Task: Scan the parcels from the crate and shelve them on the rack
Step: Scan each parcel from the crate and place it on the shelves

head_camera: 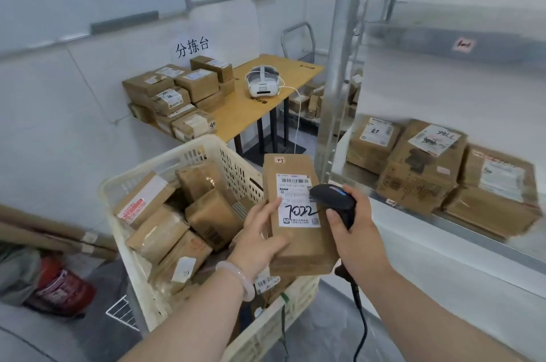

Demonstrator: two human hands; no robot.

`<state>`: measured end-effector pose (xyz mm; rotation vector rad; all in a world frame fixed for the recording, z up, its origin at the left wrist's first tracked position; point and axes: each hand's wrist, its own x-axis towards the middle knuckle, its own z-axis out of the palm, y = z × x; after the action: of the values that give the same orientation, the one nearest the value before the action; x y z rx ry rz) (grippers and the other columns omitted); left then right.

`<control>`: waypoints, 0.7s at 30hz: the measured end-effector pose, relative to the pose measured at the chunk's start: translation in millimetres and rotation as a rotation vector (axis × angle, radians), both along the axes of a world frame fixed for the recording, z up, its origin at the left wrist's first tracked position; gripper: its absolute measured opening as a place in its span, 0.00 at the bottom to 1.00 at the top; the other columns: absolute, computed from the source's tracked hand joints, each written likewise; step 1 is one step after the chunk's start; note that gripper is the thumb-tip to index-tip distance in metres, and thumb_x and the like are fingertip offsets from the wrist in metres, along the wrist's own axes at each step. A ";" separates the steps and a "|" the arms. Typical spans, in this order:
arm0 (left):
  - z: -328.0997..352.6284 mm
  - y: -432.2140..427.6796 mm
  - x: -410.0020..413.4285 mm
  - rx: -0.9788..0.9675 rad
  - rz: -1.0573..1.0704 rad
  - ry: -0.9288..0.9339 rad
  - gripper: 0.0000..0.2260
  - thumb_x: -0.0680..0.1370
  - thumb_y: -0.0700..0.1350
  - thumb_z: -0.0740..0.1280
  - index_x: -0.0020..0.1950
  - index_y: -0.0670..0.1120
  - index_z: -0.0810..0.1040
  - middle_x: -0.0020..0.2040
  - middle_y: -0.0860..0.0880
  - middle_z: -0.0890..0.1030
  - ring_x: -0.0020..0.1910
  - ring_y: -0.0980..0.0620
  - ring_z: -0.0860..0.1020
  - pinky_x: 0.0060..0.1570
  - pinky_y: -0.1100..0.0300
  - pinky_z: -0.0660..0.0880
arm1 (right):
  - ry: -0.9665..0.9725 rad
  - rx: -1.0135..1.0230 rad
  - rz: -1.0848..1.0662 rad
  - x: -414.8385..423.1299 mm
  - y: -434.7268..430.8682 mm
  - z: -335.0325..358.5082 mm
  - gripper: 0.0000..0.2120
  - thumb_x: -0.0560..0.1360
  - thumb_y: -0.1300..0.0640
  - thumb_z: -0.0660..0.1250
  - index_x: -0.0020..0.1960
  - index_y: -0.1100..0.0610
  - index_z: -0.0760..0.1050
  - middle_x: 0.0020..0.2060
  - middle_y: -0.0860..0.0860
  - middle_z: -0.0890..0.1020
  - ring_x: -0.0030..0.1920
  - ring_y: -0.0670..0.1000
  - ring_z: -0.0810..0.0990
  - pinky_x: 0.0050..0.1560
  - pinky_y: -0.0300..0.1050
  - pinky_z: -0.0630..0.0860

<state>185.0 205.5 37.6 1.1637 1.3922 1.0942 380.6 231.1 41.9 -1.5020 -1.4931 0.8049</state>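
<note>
The left grip (261,233) curls round a long brown cardboard parcel (297,246), thumb on its white label, holding it mid-frame over the 3 o'clock side of the cream slotted plastic crate (233,165), which is full of brown parcels. The right grip (356,231) wraps round a black corded handheld scanner (332,200) — nose at the label's 3 o'clock edge. The grey metal rack (336,89) stands at 2 o'clock — boxes on its shelf.

"7022" on parcel (295,214) label
</note>
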 end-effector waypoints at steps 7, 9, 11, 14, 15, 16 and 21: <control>24.8 -10.0 72.5 0.095 -0.084 0.161 0.35 0.74 0.43 0.76 0.71 0.68 0.64 0.72 0.52 0.61 0.72 0.53 0.64 0.71 0.59 0.61 | -0.034 0.064 -0.089 73.1 -47.4 25.2 0.24 0.79 0.47 0.64 0.63 0.26 0.56 0.51 0.31 0.76 0.46 0.47 0.80 0.38 0.44 0.76; 29.5 -12.8 90.0 0.104 -0.165 0.212 0.41 0.73 0.42 0.77 0.70 0.74 0.56 0.77 0.52 0.54 0.77 0.52 0.56 0.73 0.58 0.57 | -0.047 0.089 -0.101 92.0 -58.8 30.4 0.24 0.79 0.47 0.65 0.62 0.25 0.55 0.52 0.31 0.76 0.47 0.44 0.79 0.39 0.41 0.75; 34.2 -14.4 105.6 0.126 -0.242 0.253 0.45 0.72 0.42 0.77 0.71 0.75 0.50 0.80 0.53 0.49 0.80 0.55 0.48 0.76 0.55 0.52 | -0.068 0.107 -0.118 108.8 -69.5 35.8 0.25 0.79 0.48 0.65 0.61 0.24 0.54 0.51 0.27 0.73 0.46 0.40 0.77 0.39 0.36 0.72; 39.9 -14.0 127.4 0.198 -0.330 0.264 0.47 0.72 0.42 0.77 0.69 0.75 0.47 0.75 0.62 0.57 0.76 0.58 0.57 0.70 0.64 0.56 | -0.076 0.113 -0.156 131.4 -85.3 40.5 0.26 0.79 0.48 0.65 0.62 0.25 0.54 0.50 0.26 0.71 0.46 0.42 0.76 0.41 0.39 0.73; 41.3 -13.8 134.2 0.214 -0.349 0.276 0.48 0.72 0.43 0.78 0.69 0.76 0.46 0.72 0.64 0.57 0.75 0.59 0.58 0.70 0.64 0.57 | -0.074 0.110 -0.171 138.1 -90.2 41.5 0.26 0.79 0.48 0.66 0.62 0.25 0.55 0.50 0.27 0.72 0.47 0.44 0.77 0.42 0.42 0.74; 42.2 -13.6 141.3 0.227 -0.361 0.285 0.47 0.72 0.43 0.78 0.69 0.75 0.47 0.72 0.64 0.57 0.75 0.59 0.58 0.72 0.63 0.56 | -0.074 0.109 -0.185 144.3 -95.1 42.6 0.26 0.79 0.49 0.66 0.62 0.25 0.55 0.51 0.27 0.72 0.48 0.45 0.78 0.43 0.44 0.75; 45.1 -13.5 172.7 0.299 -0.358 0.253 0.44 0.72 0.47 0.78 0.77 0.65 0.53 0.76 0.55 0.62 0.75 0.56 0.63 0.75 0.50 0.62 | -0.085 0.127 -0.235 162.4 -113.9 50.7 0.26 0.78 0.50 0.66 0.60 0.22 0.57 0.51 0.27 0.74 0.46 0.43 0.79 0.42 0.46 0.77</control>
<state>357.8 192.1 82.7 1.7427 1.1657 0.9387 543.0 117.1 92.6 -1.5962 -1.3695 0.5037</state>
